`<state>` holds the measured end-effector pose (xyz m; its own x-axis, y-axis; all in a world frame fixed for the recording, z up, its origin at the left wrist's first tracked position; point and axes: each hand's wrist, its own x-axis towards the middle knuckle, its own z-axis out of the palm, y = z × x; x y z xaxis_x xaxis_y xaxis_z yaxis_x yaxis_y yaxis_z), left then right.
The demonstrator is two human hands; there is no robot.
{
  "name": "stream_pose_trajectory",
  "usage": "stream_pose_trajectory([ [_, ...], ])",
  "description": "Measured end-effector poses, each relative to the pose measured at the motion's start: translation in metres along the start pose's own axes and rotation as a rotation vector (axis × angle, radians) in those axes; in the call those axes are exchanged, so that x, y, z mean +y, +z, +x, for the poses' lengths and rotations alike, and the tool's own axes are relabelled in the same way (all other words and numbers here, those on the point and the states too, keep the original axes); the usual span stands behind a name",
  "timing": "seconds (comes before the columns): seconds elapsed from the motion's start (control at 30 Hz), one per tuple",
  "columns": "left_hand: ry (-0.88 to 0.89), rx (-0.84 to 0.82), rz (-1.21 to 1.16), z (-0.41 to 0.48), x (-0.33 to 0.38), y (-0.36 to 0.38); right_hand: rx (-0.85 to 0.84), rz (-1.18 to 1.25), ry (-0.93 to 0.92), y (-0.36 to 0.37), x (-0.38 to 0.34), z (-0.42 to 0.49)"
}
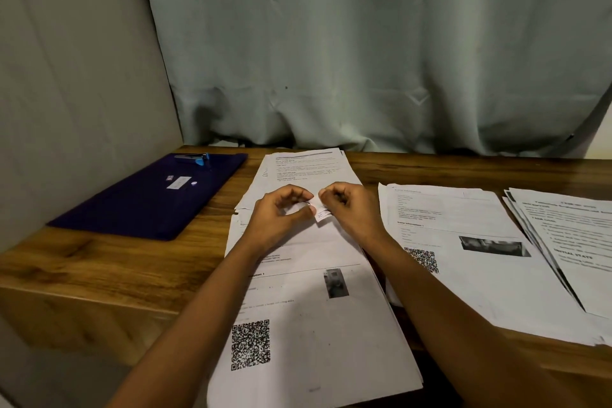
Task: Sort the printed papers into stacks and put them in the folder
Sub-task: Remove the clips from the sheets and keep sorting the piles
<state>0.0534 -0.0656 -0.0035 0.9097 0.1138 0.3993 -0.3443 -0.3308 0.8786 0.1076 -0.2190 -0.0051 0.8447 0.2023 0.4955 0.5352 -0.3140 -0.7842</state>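
Left hand (pixel 277 215) and right hand (pixel 349 209) together, pinched on one paper slip (pixel 323 214); closed folder (pixel 145 202) aside, blue-tipped tool (pixel 195 159) atop.

Dim, warm indoor light; soft shadow of arms across white printed sheets (pixel 314 325). Wide-angle bending at edges. Fine print blurred; brown wooden tabletop (pixel 99 258) murky at front-left corner.

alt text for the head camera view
The left hand and right hand pinch a small paper slip between them above a stack of printed papers on a wooden desk. A dark blue folder with a stapler on it lies to the left; more paper stacks lie to the right.
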Motion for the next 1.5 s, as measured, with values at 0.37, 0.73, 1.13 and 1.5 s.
stream_pose_trajectory([
  [0.37, -0.007, 0.016, 0.020, -0.001, 0.001, 0.001, 0.046, 0.050, 0.022, -0.001, -0.001, 0.000],
  [0.73, -0.026, -0.006, 0.021, 0.000, 0.000, 0.001, 0.044, 0.053, 0.050, 0.001, 0.006, 0.002],
  [1.13, -0.037, -0.014, 0.086, 0.001, -0.003, 0.001, -0.148, 0.175, 0.108, -0.015, 0.001, 0.004],
  [1.5, -0.013, -0.030, 0.108, 0.000, -0.002, -0.001, -0.231, 0.237, 0.088, -0.019, -0.001, 0.001],
])
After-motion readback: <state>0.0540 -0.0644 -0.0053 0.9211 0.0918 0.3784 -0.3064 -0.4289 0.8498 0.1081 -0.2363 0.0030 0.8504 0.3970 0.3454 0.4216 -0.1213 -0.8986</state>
